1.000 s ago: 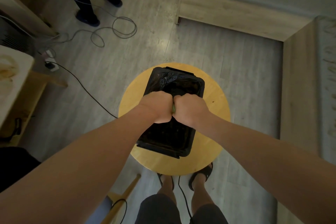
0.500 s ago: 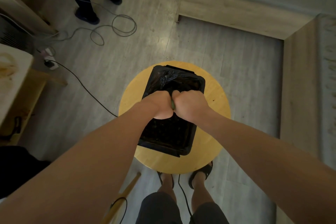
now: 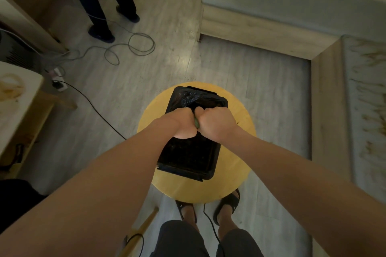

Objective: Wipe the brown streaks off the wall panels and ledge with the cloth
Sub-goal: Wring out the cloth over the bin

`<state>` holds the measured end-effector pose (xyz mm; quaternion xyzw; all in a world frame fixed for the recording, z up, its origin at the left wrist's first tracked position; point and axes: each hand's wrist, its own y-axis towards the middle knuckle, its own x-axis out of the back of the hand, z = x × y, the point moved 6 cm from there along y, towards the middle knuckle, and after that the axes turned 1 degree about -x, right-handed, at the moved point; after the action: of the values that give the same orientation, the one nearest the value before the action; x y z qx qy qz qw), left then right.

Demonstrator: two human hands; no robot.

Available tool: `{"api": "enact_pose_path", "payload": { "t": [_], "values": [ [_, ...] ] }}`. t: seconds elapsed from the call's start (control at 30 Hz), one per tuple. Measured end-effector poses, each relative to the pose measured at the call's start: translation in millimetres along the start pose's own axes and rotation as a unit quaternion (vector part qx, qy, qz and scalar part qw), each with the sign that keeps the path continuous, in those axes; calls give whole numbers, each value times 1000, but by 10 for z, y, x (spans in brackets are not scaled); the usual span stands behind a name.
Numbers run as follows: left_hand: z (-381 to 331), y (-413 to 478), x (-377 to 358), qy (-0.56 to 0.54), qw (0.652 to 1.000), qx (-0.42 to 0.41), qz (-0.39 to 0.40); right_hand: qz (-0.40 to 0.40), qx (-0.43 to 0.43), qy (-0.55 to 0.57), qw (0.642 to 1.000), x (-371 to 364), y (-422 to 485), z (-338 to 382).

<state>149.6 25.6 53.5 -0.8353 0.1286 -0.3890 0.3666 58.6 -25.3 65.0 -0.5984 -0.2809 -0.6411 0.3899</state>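
Clenched fist to fist, the left hand (image 3: 183,124) and right hand (image 3: 217,124) squeeze a green cloth (image 3: 196,124) between them above the round stool (image 3: 234,169), only a sliver of it showing. Right of the stool runs a brown-streaked ledge (image 3: 364,100). Beyond the stool, to the left, stand a second person's legs (image 3: 98,6). A black-lined bin (image 3: 188,156) sits on the stool, and a looped cable (image 3: 142,45) lies beyond it.
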Motion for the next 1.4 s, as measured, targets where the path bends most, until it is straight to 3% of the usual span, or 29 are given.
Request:
{"api": "enact_pose_path", "payload": {
  "t": [0.3,0.57,0.8,0.97,1.03,1.13,1.2,1.4],
  "values": [
    [-287,-442,384,68,998,-3,20,-59,-3,-57,997,603,-95,77],
    [-367,-645,675,56,998,-10,28,-85,9,-69,994,1009,-70,146],
    [-234,-676,582,-15,997,17,72,-101,42,-114,987,929,-80,243],
    [-95,-592,444,-2,995,34,91,-89,60,-101,989,689,-92,298],
    [-63,-523,406,21,999,17,41,-44,30,-65,996,601,-57,275],
    [-29,-462,350,99,990,-19,-100,40,-43,54,997,461,-48,149],
    [-12,-414,293,106,982,-39,-153,56,-51,135,988,424,-82,80],
    [-202,-335,273,-139,972,-64,-177,123,-160,394,897,418,-272,-300]
  ]
}}
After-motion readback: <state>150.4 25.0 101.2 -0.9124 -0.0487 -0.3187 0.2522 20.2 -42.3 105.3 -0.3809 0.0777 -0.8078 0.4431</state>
